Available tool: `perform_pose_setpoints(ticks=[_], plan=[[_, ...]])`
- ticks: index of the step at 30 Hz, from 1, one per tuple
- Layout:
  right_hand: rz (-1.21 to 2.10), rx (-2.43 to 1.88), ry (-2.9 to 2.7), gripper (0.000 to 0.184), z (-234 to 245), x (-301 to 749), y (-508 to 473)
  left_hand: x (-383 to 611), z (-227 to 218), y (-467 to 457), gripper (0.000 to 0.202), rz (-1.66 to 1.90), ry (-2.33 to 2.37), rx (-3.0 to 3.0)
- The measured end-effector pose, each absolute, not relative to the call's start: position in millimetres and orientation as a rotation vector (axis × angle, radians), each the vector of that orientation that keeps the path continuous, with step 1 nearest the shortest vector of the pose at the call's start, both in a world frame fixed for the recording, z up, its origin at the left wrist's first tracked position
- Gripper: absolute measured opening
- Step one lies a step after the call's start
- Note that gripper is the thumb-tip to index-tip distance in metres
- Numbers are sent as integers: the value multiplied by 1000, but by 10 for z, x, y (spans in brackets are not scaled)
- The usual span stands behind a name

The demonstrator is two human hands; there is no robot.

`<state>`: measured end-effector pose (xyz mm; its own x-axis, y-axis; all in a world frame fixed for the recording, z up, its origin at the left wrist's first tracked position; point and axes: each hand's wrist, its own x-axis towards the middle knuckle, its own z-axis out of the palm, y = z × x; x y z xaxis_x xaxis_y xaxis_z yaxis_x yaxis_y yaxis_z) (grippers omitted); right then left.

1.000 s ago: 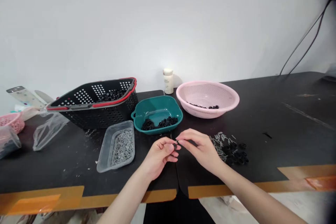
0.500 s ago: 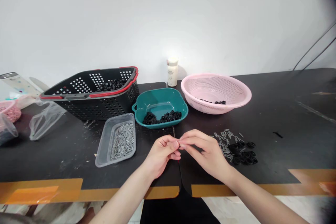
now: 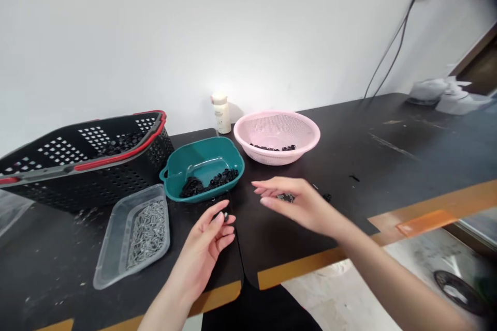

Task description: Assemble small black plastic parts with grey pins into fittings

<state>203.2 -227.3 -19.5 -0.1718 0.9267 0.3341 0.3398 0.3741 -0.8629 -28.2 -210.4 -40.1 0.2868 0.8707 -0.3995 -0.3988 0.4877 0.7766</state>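
My left hand [image 3: 205, 245] rests near the table's front edge and pinches a small black part [image 3: 224, 215] between thumb and fingertips. My right hand [image 3: 297, 204] hovers to its right with fingers stretched out and nothing in them, over a heap of small black parts and metal pins [image 3: 287, 197] that it mostly hides. The two hands are apart. A teal bowl [image 3: 178, 165] with black parts stands just behind the left hand. A clear tray [image 3: 104, 264] of metal pins lies to the left.
A pink strainer bowl [image 3: 306, 134] with a few black parts stands behind the right hand, a small white bottle [image 3: 221, 113] by the wall. A black basket with red trim [image 3: 70, 165] fills the left. An orange strip [image 3: 427, 207] lines the black table's front edge.
The hands have separated: my right hand opened and swung right over the heap, while my left hand kept the black part. The camera turned right and tilted.
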Motion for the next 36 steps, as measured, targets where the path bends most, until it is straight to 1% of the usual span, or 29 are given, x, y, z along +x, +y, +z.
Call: perform_pose_setpoints(ticks=[2,4,6,8,11,15,19,21,24,27,31,36], plan=[[748,-1392,-1703,26,-141,2364,-2312,-316,-456,-2146,58,990,951,581],[661,-1664,-1707,22,-147,2668,-2369,-341,-560,-2189,50,1058,960,577],[601,-1839,-1776,22,-206,2874,-2432,-358,-678,-2228,40,1103,951,625],[593,-1919,-1854,25,-290,2961,-2482,-371,-777,-2257,34,1125,942,713],[617,-1949,-1889,25,-390,2942,-2510,-388,-853,-2275,33,1147,950,829],[611,-1870,-1808,21,-391,2821,-2517,-388,-841,-2293,33,1154,973,964],[806,-1649,-1715,26,-352,2510,-2540,-348,-804,-2362,22,1161,972,1159],[855,-1478,-1743,26,-368,2257,-2535,-331,-805,-2413,22,1232,947,1235],[818,-1250,-1815,21,-420,1864,-2504,-330,-809,-2485,18,1350,959,1345],[783,-1167,-1867,18,-448,1590,-2467,-346,-781,-2530,11,1414,1035,1452],[739,-1097,-1917,24,-430,1451,-2438,-337,-716,-2570,11,1445,1116,1474],[732,-981,-1982,33,-411,1407,-2432,-298,-694,-2633,9,1458,1229,1238]])
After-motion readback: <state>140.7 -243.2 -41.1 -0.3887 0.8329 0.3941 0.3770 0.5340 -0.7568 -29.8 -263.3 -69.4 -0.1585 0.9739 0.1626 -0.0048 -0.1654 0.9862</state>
